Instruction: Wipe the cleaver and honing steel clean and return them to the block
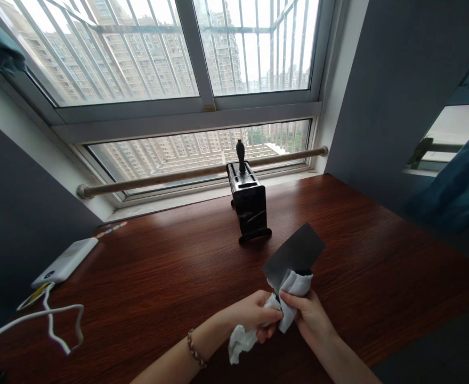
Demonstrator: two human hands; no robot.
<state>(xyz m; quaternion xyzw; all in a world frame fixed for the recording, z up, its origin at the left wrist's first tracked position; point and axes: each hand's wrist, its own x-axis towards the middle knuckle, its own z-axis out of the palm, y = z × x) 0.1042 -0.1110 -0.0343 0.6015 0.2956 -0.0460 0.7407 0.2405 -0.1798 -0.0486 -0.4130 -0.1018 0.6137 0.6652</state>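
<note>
A cleaver with a broad grey blade is held tilted above the table, its blade pointing away from me. My left hand is closed at its near end, gripping a crumpled white tissue that hangs out below the fingers. My right hand pinches a folded white cloth against the lower part of the blade, thumb on top. Between the hands a small dark piece shows, perhaps the handle; most of it is hidden by fingers and cloth. Both hands touch each other's wrappings closely.
A black knife block with one dark-handled tool in it stands beyond the blade on the wooden table. At left lie a white power bank and a white cable. A rail crosses the window behind.
</note>
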